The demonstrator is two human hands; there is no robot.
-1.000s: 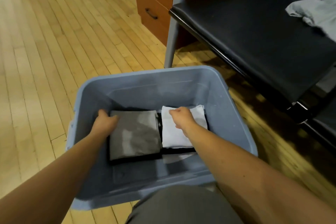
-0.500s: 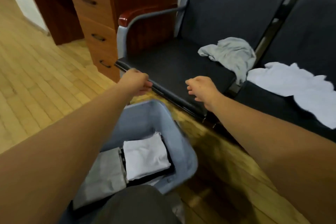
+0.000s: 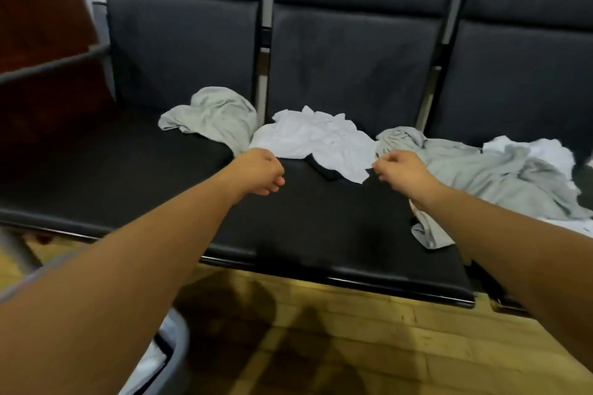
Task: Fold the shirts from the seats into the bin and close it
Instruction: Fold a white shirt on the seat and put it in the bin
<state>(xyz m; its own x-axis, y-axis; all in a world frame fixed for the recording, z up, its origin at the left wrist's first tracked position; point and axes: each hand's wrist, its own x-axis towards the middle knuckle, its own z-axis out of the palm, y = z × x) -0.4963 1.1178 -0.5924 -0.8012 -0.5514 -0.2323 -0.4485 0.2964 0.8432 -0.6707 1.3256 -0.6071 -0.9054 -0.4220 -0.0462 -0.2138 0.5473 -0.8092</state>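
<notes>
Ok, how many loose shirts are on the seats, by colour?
Grey: 2, left grey shirt and right grey shirt
White: 2, middle white shirt and far-right white shirt
Dark: 1, dark garment under the middle white shirt
Total: 5; right heap may hide more.

Left hand [image 3: 260,171], fisted, and right hand [image 3: 405,171], fingers curled at the white shirt's [image 3: 316,138] edge, grip unclear, hover over the black seats [image 3: 128,176]; a grey shirt [image 3: 211,117] lies at eleven o'clock; a heap [image 3: 481,176] of shirts at three; the bin [image 3: 181,343] at seven.
</notes>
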